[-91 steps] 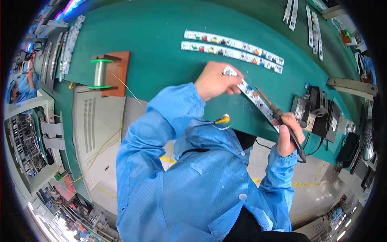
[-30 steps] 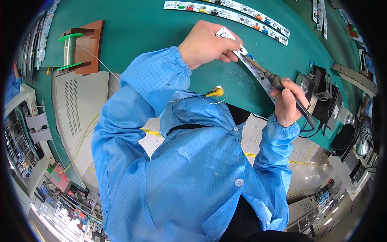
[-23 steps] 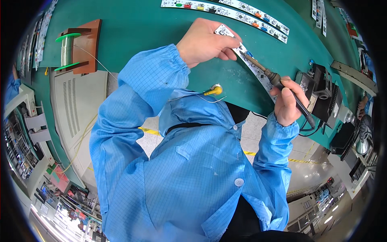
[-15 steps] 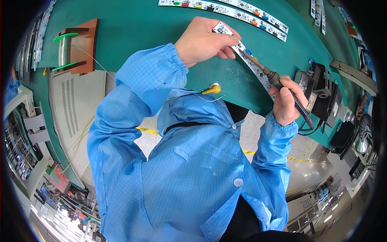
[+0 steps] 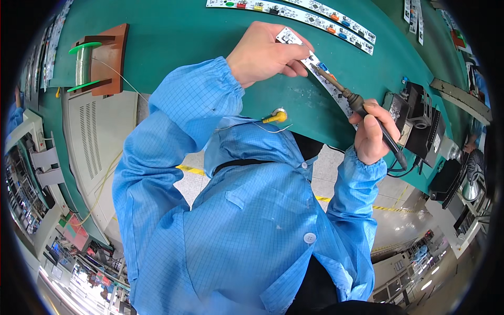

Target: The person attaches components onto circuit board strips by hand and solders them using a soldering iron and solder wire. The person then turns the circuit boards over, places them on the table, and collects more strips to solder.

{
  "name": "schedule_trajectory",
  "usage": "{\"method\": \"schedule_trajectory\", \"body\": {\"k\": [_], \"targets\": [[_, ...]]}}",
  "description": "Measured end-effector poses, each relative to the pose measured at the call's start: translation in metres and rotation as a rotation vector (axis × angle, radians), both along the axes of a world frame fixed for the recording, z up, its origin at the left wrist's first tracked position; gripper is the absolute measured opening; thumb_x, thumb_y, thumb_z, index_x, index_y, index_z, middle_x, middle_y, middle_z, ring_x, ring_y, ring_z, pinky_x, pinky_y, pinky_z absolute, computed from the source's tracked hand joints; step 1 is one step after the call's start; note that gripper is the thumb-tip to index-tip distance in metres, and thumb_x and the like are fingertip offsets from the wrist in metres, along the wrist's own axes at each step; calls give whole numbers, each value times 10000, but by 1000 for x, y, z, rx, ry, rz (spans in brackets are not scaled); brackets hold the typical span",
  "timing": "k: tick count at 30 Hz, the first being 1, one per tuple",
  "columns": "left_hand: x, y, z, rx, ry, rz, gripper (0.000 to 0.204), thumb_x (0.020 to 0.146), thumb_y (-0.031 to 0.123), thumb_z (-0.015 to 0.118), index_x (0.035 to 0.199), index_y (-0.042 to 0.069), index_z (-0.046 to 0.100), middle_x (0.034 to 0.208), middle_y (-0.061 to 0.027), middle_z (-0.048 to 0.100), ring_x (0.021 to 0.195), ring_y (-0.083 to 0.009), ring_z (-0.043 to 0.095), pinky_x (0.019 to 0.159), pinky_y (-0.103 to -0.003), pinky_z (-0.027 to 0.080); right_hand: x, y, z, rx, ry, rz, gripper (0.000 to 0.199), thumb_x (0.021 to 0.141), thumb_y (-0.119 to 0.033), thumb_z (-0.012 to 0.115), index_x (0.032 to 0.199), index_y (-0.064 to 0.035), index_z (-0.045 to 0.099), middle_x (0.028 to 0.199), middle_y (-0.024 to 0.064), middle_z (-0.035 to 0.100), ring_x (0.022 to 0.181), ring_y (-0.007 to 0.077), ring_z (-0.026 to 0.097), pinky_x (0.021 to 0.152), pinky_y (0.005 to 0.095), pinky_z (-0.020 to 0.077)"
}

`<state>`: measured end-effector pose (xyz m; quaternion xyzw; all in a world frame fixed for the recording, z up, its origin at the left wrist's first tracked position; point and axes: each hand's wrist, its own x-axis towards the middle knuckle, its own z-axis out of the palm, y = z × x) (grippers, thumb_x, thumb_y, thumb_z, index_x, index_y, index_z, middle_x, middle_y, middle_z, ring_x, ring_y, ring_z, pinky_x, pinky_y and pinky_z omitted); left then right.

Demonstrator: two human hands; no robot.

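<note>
My left hand [image 5: 269,54] grips the upper end of a long, narrow white circuit board [image 5: 332,88], thumb on top and fingers curled at its edge. The board slants down to the right above the green mat. Closed around the dark handle of a soldering iron [image 5: 350,98], my right hand [image 5: 374,134] holds it pen-like. The iron's tip lies at the board's face, close to a blue component [image 5: 322,66]; whether it touches, I cannot tell. The lower end of the board runs behind the iron and my right fingers.
Two similar circuit boards [image 5: 310,20] lie at the back of the green mat [image 5: 173,39]. At left, a solder wire spool [image 5: 83,65] sits on a brown stand. A yellow snap connector [image 5: 279,116] rests by the front edge. Black soldering equipment [image 5: 420,118] stands at right.
Almost nothing differs. The board has tilted very slightly in my left hand, while the iron's tip keeps to about the same spot.
</note>
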<state>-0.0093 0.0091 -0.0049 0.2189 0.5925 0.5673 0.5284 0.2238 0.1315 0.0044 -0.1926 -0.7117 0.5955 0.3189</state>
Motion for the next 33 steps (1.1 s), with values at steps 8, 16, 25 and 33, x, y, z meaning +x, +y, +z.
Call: {"method": "schedule_trajectory", "body": {"k": [8, 16, 25, 33], "targets": [[-1, -1, 1, -5, -31, 16, 220, 895, 121, 653, 1057, -21, 699, 937, -139, 705, 730, -153, 678, 673, -256, 566, 9, 0, -1, -40, 60, -31, 264, 858, -134, 628, 1035, 61, 639, 857, 203, 652, 661, 215, 629, 651, 298, 502], [6, -2, 40, -1, -32, 25, 202, 872, 87, 637, 1013, -42, 704, 859, -139, 711, 684, -149, 680, 620, -247, 552, 12, -10, 12, 568, -197, -8, 579, 708, -1, 816, 1220, 22, 547, 1152, 274, 639, 1043, 350, 655, 903, 400, 506], [41, -30, 104, 395, 178, 5, 151, 843, 19, 682, 984, -29, 704, 818, -107, 705, 710, -132, 674, 617, -249, 540, 35, -25, 50, 857, -35, -219, 728, 661, 107, 816, 1276, -112, 495, 1152, 286, 635, 931, 335, 700, 730, 373, 596], [45, -43, 113, 521, 348, -67, 171, 861, 39, 675, 1019, -23, 697, 823, -85, 680, 691, -88, 606, 597, -221, 475, 51, -37, 68, 957, -53, -225, 769, 688, 126, 789, 1321, -149, 449, 1137, 297, 634, 938, 363, 694, 742, 412, 591]]}}
